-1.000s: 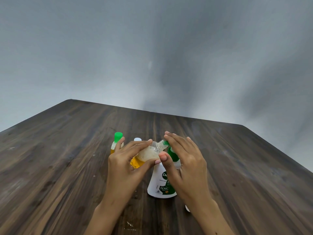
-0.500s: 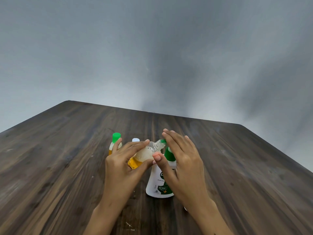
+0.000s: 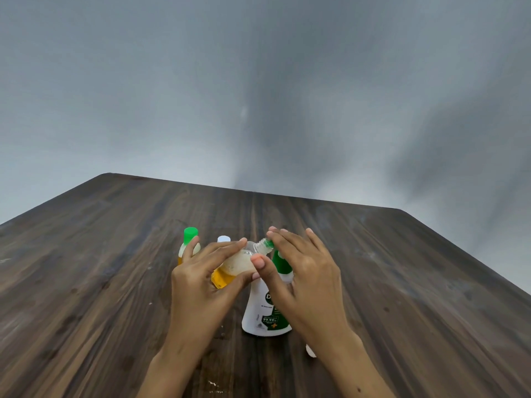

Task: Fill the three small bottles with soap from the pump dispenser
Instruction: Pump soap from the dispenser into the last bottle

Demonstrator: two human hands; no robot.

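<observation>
Left hand [image 3: 201,282] fingers curl round tilted small bottle [image 3: 235,267], mouth at pump dispenser [image 3: 267,314] nozzle; right hand [image 3: 301,271] fingers straight, pressing pump. Risk: misaligned mouth spills soap onto surface [image 3: 115,282].

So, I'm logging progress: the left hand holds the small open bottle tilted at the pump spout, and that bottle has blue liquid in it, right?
Not blue. The head view shows the left hand holding the tilted small bottle at the pump dispenser spout, but its liquid is orange-yellow.
</observation>
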